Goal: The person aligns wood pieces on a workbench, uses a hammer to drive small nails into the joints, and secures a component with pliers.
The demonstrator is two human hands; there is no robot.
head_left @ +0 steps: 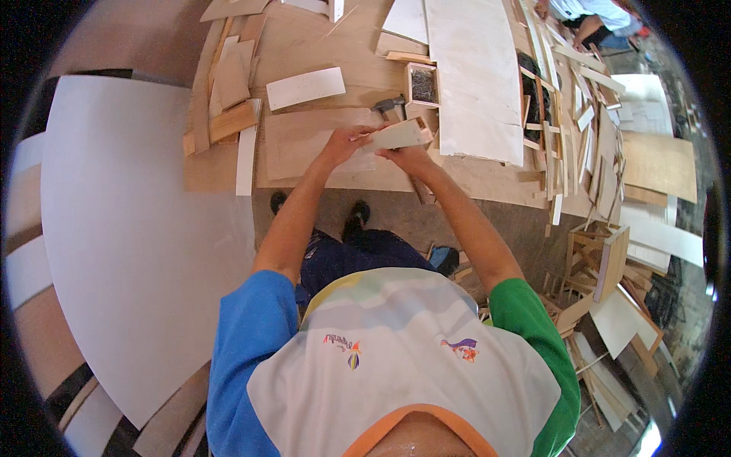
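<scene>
Both hands hold a small open wooden box frame (402, 135) above the plywood workbench (304, 164). My left hand (346, 142) grips its left end, fingers closed on the pale wood. On the lower right side, my right hand (406, 158) grips it from beneath. A hammer (389, 105) lies on the bench just beyond the box, and a second small wooden box (422, 84) with dark contents stands behind it.
A tall pale plywood board (476, 76) lies to the right, beside a heap of wooden strips (571, 129). Offcuts (228, 84) and a white strip (304, 87) lie at left. A large white sheet (129, 228) leans at left. Another person (598, 19) works far right.
</scene>
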